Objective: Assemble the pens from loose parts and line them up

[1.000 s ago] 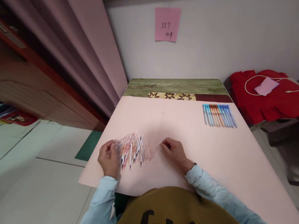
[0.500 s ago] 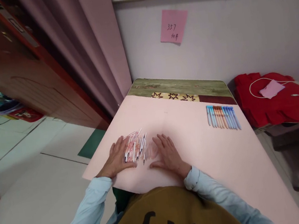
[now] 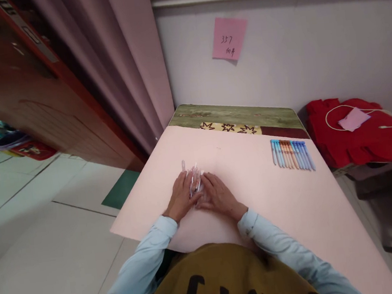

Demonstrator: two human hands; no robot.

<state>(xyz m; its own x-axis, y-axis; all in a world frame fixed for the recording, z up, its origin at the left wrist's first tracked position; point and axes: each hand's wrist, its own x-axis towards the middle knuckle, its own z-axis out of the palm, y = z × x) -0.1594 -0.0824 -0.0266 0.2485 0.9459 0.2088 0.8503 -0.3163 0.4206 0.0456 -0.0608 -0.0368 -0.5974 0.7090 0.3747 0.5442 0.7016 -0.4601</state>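
Note:
A bunch of thin white and pink pen refills (image 3: 194, 179) lies on the pink sheet (image 3: 258, 192) near the front left of the table. My left hand (image 3: 180, 197) and my right hand (image 3: 217, 194) press in on it from both sides, fingers together, cupping the bunch between them. Only the far tips of the refills show between and beyond my fingers. A neat row of blue and orange pens (image 3: 291, 154) lies at the far right of the sheet, well away from both hands.
The table's green back edge (image 3: 234, 113) meets the wall, where a pink note (image 3: 229, 38) hangs. A curtain (image 3: 130, 65) and wooden cabinet stand left. A red cloth (image 3: 360, 133) with a white cable and pink paper lies right.
The refills were spread out under my left hand with my hands apart. Both hands have swept inward and gathered them into one tight bunch nearer the middle.

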